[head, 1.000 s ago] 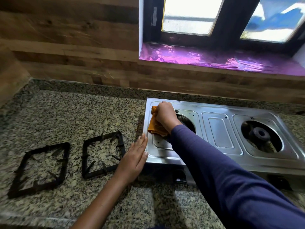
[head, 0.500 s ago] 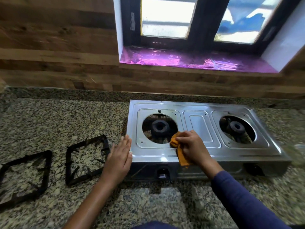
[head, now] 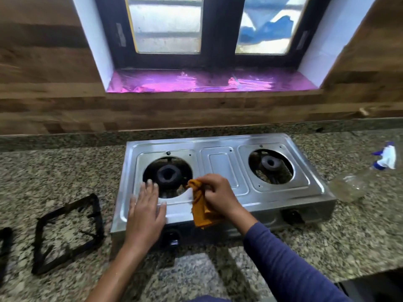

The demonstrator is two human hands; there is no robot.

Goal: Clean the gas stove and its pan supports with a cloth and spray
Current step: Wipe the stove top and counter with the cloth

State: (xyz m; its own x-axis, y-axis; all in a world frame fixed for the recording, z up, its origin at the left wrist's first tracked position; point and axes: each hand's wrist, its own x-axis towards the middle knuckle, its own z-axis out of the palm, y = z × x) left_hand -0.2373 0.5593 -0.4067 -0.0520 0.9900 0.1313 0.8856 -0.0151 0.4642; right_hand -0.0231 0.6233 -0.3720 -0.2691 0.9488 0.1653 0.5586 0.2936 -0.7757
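Since the earlier frames, left hand [head: 145, 211] has shifted from the stove's left edge onto its top, and right hand [head: 216, 196] has carried the cloth [head: 200, 209] from the far left corner to the front rim of the left burner opening; the view now also takes in the bottle at right.

Lower centre of the frame: bare left forearm and blue-sleeved right forearm [head: 283, 264] reach upward over the speckled granite tabletop [head: 196, 277]; left hand lies flat, fingers spread and palm down, on the front left part of the steel gas stove [head: 224, 166], fingertips at the edge of the left burner [head: 168, 174] opening; right hand is closed, pinching the bunched orange cloth, whose loose end hangs over the stove's front edge; lower left: one black pan support [head: 67, 234] lies flat on the tabletop, well apart from the stove, with a second pan support [head: 5, 240] cut off by the frame edge; centre right: right burner [head: 271, 163] sits uncovered in its round opening; right edge: a clear spray bottle [head: 366, 175] with a white and blue trigger head, blurred, rests beside the stove; upper frame: wood-panelled wall [head: 43, 83], then a purple-lined window sill [head: 207, 82] below a dark-framed window [head: 218, 29].
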